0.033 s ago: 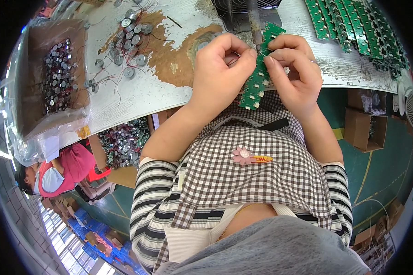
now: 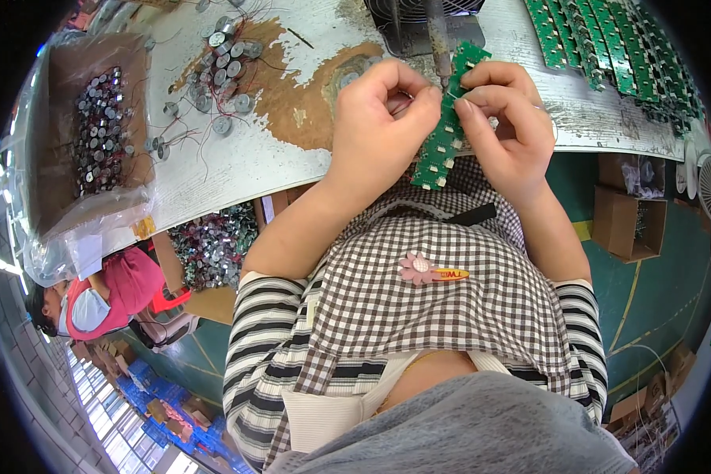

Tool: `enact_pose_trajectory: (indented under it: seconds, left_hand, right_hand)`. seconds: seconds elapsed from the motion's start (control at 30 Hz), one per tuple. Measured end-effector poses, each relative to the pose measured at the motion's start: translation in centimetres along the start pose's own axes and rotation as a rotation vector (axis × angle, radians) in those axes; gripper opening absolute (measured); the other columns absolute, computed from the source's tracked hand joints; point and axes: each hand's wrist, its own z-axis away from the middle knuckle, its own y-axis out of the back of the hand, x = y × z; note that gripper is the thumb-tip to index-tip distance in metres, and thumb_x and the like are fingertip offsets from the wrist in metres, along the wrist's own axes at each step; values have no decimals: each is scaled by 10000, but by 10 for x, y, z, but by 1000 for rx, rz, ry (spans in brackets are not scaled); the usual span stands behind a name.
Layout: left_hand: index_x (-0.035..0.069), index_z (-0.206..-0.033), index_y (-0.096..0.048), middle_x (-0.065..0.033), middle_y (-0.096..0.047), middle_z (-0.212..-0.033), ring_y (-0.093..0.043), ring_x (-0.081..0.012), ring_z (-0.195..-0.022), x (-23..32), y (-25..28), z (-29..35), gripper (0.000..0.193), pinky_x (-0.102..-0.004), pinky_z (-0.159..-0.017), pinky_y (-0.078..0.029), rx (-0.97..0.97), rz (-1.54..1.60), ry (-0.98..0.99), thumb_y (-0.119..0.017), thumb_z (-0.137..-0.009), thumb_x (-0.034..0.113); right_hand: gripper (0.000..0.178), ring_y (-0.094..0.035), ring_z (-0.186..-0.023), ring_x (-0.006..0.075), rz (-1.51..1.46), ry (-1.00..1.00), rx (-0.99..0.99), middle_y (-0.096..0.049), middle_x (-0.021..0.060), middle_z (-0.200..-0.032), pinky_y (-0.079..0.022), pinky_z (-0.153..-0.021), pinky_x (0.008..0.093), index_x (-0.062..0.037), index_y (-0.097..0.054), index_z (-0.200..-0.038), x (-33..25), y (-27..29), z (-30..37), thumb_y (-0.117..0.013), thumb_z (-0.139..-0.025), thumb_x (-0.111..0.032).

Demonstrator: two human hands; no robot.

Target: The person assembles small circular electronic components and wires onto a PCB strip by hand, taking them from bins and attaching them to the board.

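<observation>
Board strip: a green circuit board strip (image 2: 437, 158) slants between the two hands, its upper end beside the soldering iron, its lower end at the table's near edge; small white parts dot its face.
Left hand: the left hand (image 2: 387, 114) is at the strip's left edge, thumb and forefinger brought together in a pinch; what sits between the tips cannot be told.
Right hand: the right hand (image 2: 513, 126) is at the strip's right edge, fingers bent, tips at the board; whether they grasp it cannot be told.
Iron: a soldering iron (image 2: 437, 35) points down at the strip's upper half, its tip just beside the fingertips.
Fan: a dark fan (image 2: 399, 9) stands beyond the strip.
Motors: a loose pile of small round motors (image 2: 227, 67) with red wires lies left of the strip, on a worn white table (image 2: 284, 172).
Box: a cardboard box (image 2: 51, 166) holding more motors stands well left of the strip.
Spare boards: rows of green boards (image 2: 600, 47) lie right of the strip.
Co-worker: a person in pink (image 2: 126, 288) is far left of the strip.
</observation>
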Motion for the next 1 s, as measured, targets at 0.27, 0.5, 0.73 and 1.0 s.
enact_pose_trajectory:
  seconds: [0.27,0.5,0.73,1.0]
  left_hand:
    - [-20,-763,-595,-59,-607,-671,-560,-81,-609,-3,7,6,105,-247,-557,-473,-47,-23,25,-645,-754,72]
    - [15,-975,-614,-24,-596,-808,-558,-66,-681,4,43,-6,255,-215,-601,-455,-56,-276,-263,-730,-766,105]
    - [59,-919,-687,-67,-629,-711,-589,-190,-606,30,139,22,220,-273,-537,-447,593,-849,-588,-740,-707,41]
    - [19,-1073,-631,-206,-644,-795,-640,-348,-717,0,187,12,257,-427,-647,-503,420,-1568,-326,-526,-864,127]
  right_hand:
    - [146,-556,-729,171,133,86,41,-565,150,-995,-461,-609,235,18,-590,-859,-3,-4,10,-671,-748,68]
    - [19,-557,-729,114,-78,-155,121,-595,157,-966,-472,-616,207,51,-574,-880,0,-2,17,-571,-868,65]
    - [15,-526,-672,68,-196,-262,140,-584,126,-1034,-458,-579,185,38,-554,-904,7,-3,20,-557,-890,40]
    - [14,-514,-677,55,-186,-260,123,-576,120,-1041,-450,-572,179,26,-544,-903,9,-4,20,-549,-904,13]
